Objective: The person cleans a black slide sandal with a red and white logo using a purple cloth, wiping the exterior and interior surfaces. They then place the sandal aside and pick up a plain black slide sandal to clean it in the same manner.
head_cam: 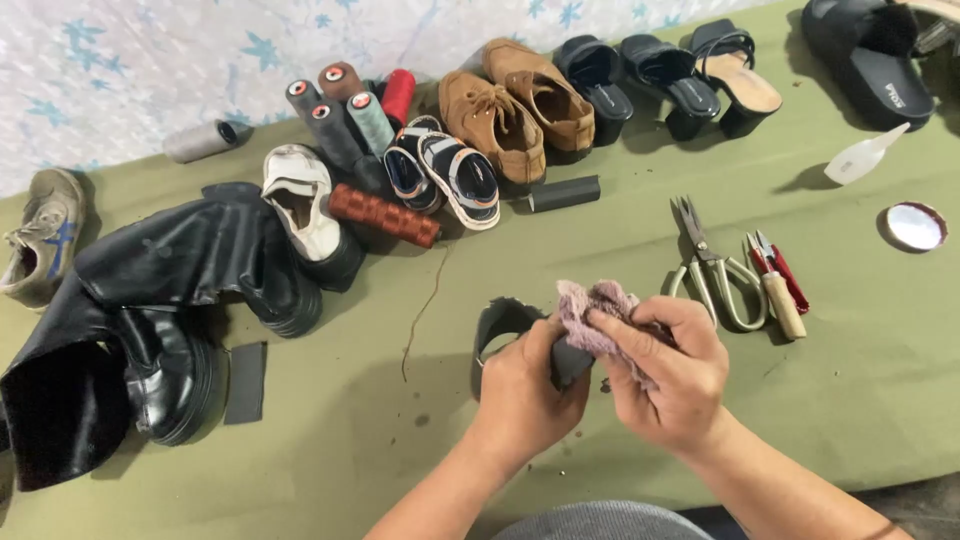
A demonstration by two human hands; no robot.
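Note:
My left hand [528, 385] grips a small black shoe [505, 328] above the green table [330, 430]. My right hand [668, 370] presses a pinkish cloth [592, 310] onto that shoe, fingers closed around the cloth. Part of the shoe is hidden behind both hands. Just right of my right hand lie scissors [712, 270], a red thread snipper [780, 268] and a wooden-handled tool [782, 303].
Tall black boots [150, 300] lie at the left by a worn sneaker [45, 235]. Thread spools [345, 110], small sandals [445, 175], brown shoes [515, 105] and black heels [660, 75] line the back. A black slide [870, 60], white scoop [862, 157] and round lid [913, 226] sit right.

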